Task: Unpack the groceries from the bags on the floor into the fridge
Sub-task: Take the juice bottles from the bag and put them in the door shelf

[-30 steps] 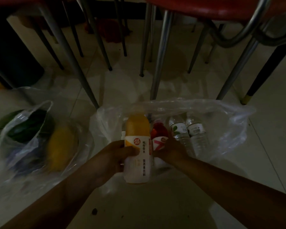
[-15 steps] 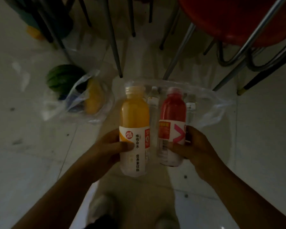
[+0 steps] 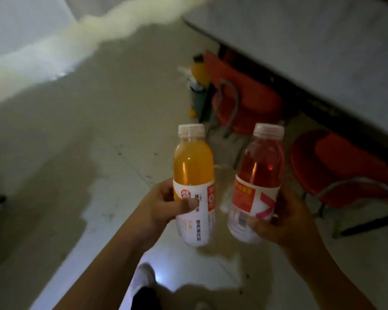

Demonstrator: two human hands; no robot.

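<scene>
My left hand (image 3: 164, 205) grips an orange drink bottle (image 3: 193, 173) around its white label and holds it upright over the floor. Beside it, my right hand (image 3: 285, 220) holds a red drink bottle (image 3: 259, 171) by its lower half, tilted slightly to the right. Both bottles have pale caps and are closed. The grocery bags and the fridge are out of view.
Red chairs with metal legs (image 3: 244, 97) stand under a white table (image 3: 311, 36) at the right and upper right. A yellow and green object (image 3: 199, 86) sits by the chairs. Pale tiled floor (image 3: 87, 153) stretches to the left. My shoe (image 3: 142, 278) shows at the bottom.
Both hands have lifted the two bottles out of the clear bag and up. The view has swung away from the bags toward the open floor and the table.
</scene>
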